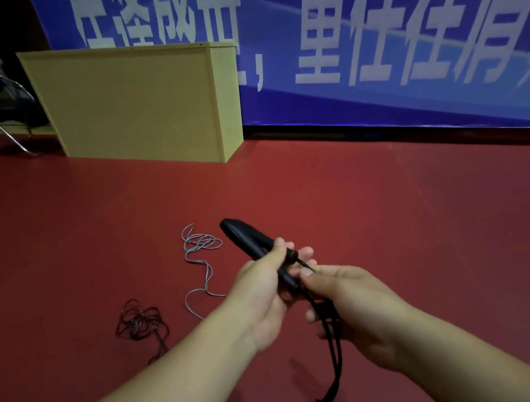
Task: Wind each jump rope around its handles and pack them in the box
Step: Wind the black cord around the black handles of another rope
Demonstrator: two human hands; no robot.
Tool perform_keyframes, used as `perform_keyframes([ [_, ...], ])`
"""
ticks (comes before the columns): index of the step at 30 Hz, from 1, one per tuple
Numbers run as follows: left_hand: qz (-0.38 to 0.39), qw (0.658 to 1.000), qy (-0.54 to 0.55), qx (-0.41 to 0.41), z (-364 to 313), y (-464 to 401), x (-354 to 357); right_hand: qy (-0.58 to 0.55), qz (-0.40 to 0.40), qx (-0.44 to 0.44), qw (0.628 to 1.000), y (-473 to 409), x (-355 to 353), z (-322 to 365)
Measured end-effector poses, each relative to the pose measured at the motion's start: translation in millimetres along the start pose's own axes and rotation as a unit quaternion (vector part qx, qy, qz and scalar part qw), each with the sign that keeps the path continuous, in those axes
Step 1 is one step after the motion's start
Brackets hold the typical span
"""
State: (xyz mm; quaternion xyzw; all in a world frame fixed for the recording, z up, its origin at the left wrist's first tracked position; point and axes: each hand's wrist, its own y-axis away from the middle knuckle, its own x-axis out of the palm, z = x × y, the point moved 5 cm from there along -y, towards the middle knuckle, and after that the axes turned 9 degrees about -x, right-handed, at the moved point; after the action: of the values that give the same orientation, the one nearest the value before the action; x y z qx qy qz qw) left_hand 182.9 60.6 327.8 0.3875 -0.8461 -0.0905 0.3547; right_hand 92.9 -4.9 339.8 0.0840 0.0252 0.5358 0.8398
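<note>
Black handles (256, 248) and a black cord (335, 351); a pale blue-grey rope (200, 251) and a dark maroon rope (140, 320) on the dark red floor (391, 219); a pale yellow cabinet (137, 103); a blue banner (371, 40) with large white characters

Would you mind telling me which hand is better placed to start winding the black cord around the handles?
Right hand: it already pinches the black cord, while the left hand grips the black plastic handles.
</note>
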Motion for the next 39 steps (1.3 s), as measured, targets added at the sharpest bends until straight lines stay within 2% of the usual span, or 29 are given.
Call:
perform_keyframes([
  [8,-0.026,0.999,0.029,0.007,-9.4,1.1,-9.7,0.0,0.025,0.029,0.999,0.3,4.7,-4.4],
  [17,-0.007,0.997,0.079,0.013,-13.8,-1.1,-6.7,0.031,0.065,0.042,0.997,-2.4,2.9,-9.0],
  [19,-0.029,0.997,0.068,0.028,-17.1,-4.2,-8.5,0.037,0.08,0.072,0.994,-2.1,-0.1,-11.4],
  [21,-0.084,0.993,0.036,0.071,-25.5,-7.4,-18.5,0.054,0.097,0.111,0.988,-1.2,-5.8,-14.6],
  [23,-0.143,0.98,-0.053,0.13,-36.6,-10.0,-33.4,0.057,0.112,0.138,0.982,-2.6,-14.9,-17.2],
  [25,-0.191,0.946,-0.184,0.186,-46.2,-10.8,-47.1,0.056,0.127,0.14,0.98,-6.5,-26.0,-16.4],
  [29,-0.235,0.885,-0.329,0.229,-56.4,-10.7,-64.2,0.108,0.165,0.104,0.975,-11.7,-46.1,-9.1],
  [31,-0.27,0.859,-0.358,0.246,-61.5,-9.9,-69.9,0.167,0.164,0.087,0.968,-14.0,-54.9,-6.4],
  [35,-0.332,0.841,-0.324,0.278,-74.2,-8.6,-82.9,0.252,0.152,0.06,0.954,-18.3,-67.1,-3.1],
  [37,-0.342,0.857,-0.269,0.275,-79.1,-8.4,-93.8,0.28,0.14,0.043,0.949,-19.7,-78.2,-3.6],
  [39,-0.31,0.899,-0.185,0.249,-77.3,-10.2,-102.2,0.287,0.12,0.021,0.95,-21.1,-88.8,-4.8],
])
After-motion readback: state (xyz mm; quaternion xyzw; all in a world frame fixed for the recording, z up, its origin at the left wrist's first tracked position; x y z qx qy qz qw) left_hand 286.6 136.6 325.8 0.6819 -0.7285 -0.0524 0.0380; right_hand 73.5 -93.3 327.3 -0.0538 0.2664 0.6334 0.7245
